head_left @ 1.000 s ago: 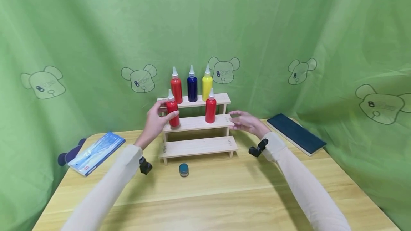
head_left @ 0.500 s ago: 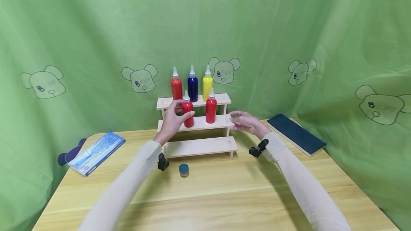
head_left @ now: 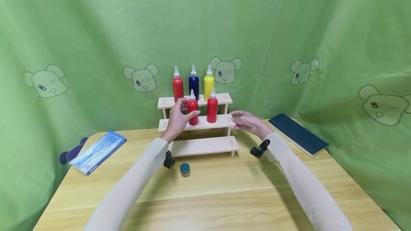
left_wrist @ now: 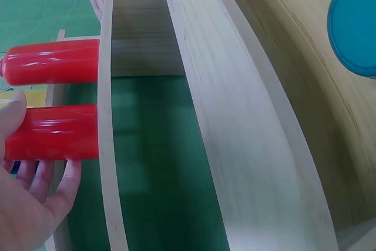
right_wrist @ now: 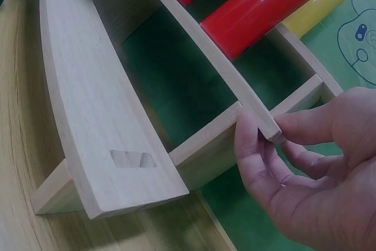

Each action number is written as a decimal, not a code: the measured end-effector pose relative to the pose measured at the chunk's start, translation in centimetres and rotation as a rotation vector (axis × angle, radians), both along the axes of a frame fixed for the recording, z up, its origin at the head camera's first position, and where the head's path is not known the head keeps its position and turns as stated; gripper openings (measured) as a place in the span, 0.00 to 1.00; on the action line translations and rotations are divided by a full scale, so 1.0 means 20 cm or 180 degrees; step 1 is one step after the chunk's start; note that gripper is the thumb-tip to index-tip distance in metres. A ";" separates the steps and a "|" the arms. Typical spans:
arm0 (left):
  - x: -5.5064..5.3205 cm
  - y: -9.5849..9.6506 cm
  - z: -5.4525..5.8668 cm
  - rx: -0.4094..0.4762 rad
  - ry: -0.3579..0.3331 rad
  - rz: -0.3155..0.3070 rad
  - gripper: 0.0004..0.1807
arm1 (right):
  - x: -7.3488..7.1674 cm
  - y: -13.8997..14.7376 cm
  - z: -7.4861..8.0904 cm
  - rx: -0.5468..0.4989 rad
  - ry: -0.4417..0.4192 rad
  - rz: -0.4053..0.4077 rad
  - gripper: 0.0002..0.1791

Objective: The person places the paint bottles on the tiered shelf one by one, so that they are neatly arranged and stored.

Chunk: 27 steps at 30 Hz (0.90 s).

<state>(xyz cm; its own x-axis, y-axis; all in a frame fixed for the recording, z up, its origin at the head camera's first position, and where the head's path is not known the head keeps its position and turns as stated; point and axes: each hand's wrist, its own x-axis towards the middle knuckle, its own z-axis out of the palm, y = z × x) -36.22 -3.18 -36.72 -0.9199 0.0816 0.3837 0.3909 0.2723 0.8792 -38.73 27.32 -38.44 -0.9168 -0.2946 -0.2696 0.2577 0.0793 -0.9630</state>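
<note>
My left hand grips a red squeeze bottle with a white pointed nozzle, thumb on one side and fingers on the other. The bottle is upright, its base at the middle step of a three-step wooden rack. Just right of it stands another red squeeze bottle, a small gap between them. At the right end of that step, my right hand pinches the board's end between thumb and fingers. On the top step stand a red bottle, a dark blue bottle and a yellow bottle.
A small jar with a teal lid stands on the table before the rack. At the left lies a blue-and-white booklet; at the right, a dark notebook. A green curtain hangs behind.
My left hand has moved the red bottle rightward along the middle step, close to the other red bottle. The right hand has stayed at the step's end.
</note>
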 end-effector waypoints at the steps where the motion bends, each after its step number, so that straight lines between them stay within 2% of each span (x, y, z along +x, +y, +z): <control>1: 0.00 0.00 0.00 -0.0009 -0.0004 0.0004 0.28 | 0.00 0.00 0.00 -0.0011 -0.0007 0.0000 0.33; 8: -0.01 -0.01 0.01 -0.0034 -0.0031 -0.0019 0.30 | -0.02 -0.02 -0.01 -0.0021 0.0025 -0.0014 0.33; 14: 0.01 -0.05 -0.01 -0.0158 -0.0329 -0.0083 0.35 | -0.02 -0.03 -0.03 0.0096 0.0157 0.0059 0.34; 18: 0.02 -0.09 -0.01 -0.0217 -0.0352 -0.0161 0.35 | -0.01 -0.03 -0.03 0.0240 0.0263 0.0057 0.33; 23: 0.07 -0.16 0.03 -0.0233 -0.0350 -0.0203 0.36 | 0.00 -0.03 0.00 0.0528 0.0409 0.0136 0.33; 27: 0.10 -0.23 0.05 -0.0314 -0.0325 -0.0213 0.37 | 0.03 0.00 0.06 0.0952 0.0749 0.0195 0.31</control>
<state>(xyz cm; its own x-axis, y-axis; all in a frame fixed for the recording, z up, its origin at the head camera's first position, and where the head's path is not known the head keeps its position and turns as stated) -34.22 -7.86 -35.63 -0.9449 0.1767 0.2757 0.3211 0.3356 0.8856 -38.04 27.24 -37.18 -0.9470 -0.2909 -0.1362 0.0185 0.3739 -0.9273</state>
